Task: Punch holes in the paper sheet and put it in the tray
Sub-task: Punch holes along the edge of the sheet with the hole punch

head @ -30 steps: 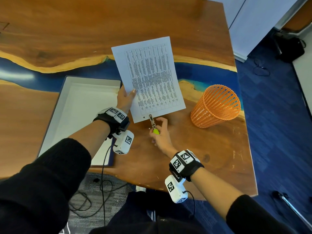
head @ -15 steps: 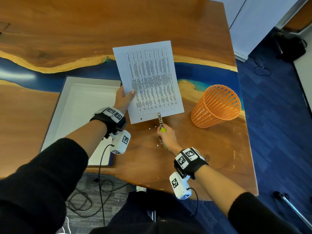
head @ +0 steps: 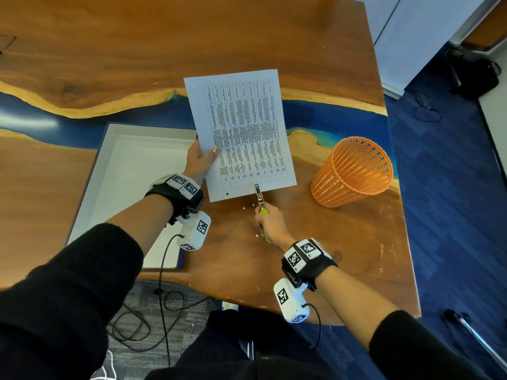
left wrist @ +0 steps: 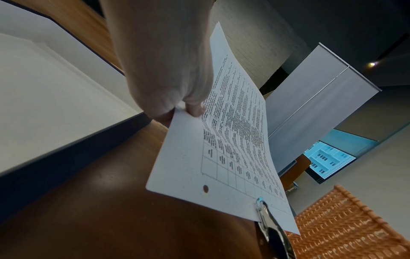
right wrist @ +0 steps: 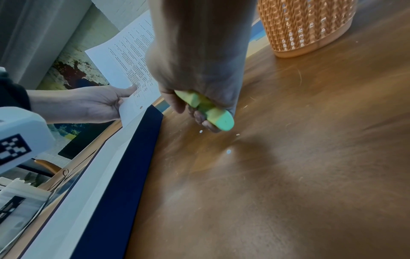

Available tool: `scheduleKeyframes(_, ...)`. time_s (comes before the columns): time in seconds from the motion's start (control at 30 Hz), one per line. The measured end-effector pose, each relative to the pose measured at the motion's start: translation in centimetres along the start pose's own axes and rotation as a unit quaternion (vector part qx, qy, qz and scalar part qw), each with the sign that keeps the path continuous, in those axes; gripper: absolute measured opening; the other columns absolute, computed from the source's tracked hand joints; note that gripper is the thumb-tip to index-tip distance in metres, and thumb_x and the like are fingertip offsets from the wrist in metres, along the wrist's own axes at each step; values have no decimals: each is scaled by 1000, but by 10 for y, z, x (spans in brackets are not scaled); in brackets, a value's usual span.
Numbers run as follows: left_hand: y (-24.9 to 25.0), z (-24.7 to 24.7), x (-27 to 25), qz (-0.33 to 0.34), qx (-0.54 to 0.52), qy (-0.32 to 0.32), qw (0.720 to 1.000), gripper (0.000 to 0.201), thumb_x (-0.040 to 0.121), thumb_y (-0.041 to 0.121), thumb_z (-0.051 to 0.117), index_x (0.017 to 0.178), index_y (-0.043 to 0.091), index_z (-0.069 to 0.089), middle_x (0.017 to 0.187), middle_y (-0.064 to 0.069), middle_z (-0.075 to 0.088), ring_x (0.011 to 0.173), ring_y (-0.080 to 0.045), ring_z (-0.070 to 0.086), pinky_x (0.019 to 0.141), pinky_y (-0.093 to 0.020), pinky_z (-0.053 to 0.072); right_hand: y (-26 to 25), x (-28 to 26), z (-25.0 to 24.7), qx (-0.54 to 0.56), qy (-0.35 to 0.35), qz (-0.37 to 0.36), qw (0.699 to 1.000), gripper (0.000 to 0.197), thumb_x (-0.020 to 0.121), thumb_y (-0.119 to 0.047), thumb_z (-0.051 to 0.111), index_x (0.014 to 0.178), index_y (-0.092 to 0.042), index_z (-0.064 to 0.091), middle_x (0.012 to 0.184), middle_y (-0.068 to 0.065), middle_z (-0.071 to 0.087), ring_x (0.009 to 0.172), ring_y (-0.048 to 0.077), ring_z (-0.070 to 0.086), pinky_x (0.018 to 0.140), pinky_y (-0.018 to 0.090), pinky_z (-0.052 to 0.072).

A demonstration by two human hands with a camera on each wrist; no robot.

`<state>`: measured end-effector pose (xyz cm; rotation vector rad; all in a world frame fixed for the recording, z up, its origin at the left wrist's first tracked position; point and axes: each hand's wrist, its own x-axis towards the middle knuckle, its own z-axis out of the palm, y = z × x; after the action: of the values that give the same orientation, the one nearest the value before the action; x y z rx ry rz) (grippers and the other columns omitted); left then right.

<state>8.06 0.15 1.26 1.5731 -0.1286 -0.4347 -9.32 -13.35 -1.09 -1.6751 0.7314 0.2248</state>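
Observation:
A printed paper sheet (head: 241,133) hangs above the table, pinched at its left edge by my left hand (head: 200,160), thumb on top. One punched hole (head: 227,193) shows near its near-left corner, also visible in the left wrist view as the hole (left wrist: 205,188). My right hand (head: 270,223) grips the green handles of a metal hole punch (head: 259,197), whose head sits over the sheet's near edge, right of the hole. The punch head (left wrist: 262,208) clamps the paper's edge. The green handles (right wrist: 206,108) are squeezed in my fist. The white tray (head: 131,182) lies left, under my left wrist.
An orange mesh basket (head: 354,171) stands on the table to the right of the sheet. Small white paper dots (head: 243,208) lie on the wood beside my right hand. The table's near edge (head: 247,300) runs just beyond my wrists; cables hang below.
My right hand slid the punch to the right along the sheet's near edge and closed round its handles. The sheet shifted slightly right and turned more upright.

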Motion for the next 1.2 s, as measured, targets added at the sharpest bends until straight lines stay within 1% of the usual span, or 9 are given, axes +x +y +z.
scheduleKeyframes(0.23,-2,0,2,0,5,3,1000,46,94,5,53,137,-1,40,135,-21,53,119,-35,56,97,-51,48,-2,0,1,8,0,10,1000,22,48,2,46,55,-18,37,53,-1,38,49,19,31,45,23,29)
scheduleKeyframes(0.33,-2,1,3,1,5,6,1000,45,94,4,53,137,-3,40,135,-22,53,119,-35,56,96,-49,49,0,2,2,5,7,15,1000,28,55,11,44,55,-17,38,45,-4,40,46,20,31,42,21,28)
scheduleKeyframes(0.43,-2,2,4,6,10,7,1000,45,94,3,52,137,-3,40,134,-22,53,117,-32,57,94,-46,51,1,3,2,2,12,12,1000,29,60,11,42,55,-17,38,33,-10,40,45,18,32,40,19,27)
scheduleKeyframes(0.63,-4,1,4,-2,6,3,1000,45,94,5,53,137,-3,40,134,-22,54,118,-35,57,94,-47,51,0,3,2,-16,17,18,1000,29,61,10,43,55,-18,39,31,-9,41,41,15,33,37,16,27)
scheduleKeyframes(0.73,-5,2,4,-1,7,3,1000,45,94,6,53,137,-2,40,133,-21,55,116,-33,59,91,-42,53,0,3,2,-23,17,21,999,30,64,9,42,54,-19,39,32,-8,41,41,15,35,40,19,28)
scheduleKeyframes(0.83,-7,3,3,-2,10,2,1000,45,94,6,53,137,-2,40,133,-22,55,116,-34,59,92,-46,52,0,3,2,-16,17,28,999,31,65,10,41,53,-18,39,37,-7,41,42,15,35,40,18,28)
scheduleKeyframes(1.07,-7,4,5,-10,12,12,1000,43,94,7,53,135,-3,42,133,-22,55,117,-36,58,95,-52,49,1,5,0,-14,20,27,999,32,58,14,43,52,-17,36,40,-6,39,46,17,34,39,17,25)
scheduleKeyframes(1.13,-6,4,5,-9,10,8,1000,44,94,8,54,135,-2,42,133,-22,55,117,-36,58,95,-51,49,0,5,-1,-17,17,17,1000,31,55,14,44,54,-15,35,46,-1,39,48,18,33,37,20,29)
scheduleKeyframes(1.2,-6,4,6,-10,11,12,1000,45,94,8,53,136,-2,41,133,-21,54,118,-36,58,95,-51,49,-2,4,-1,-9,14,4,1000,24,53,8,46,61,-14,40,53,1,42,49,20,34,42,23,33)
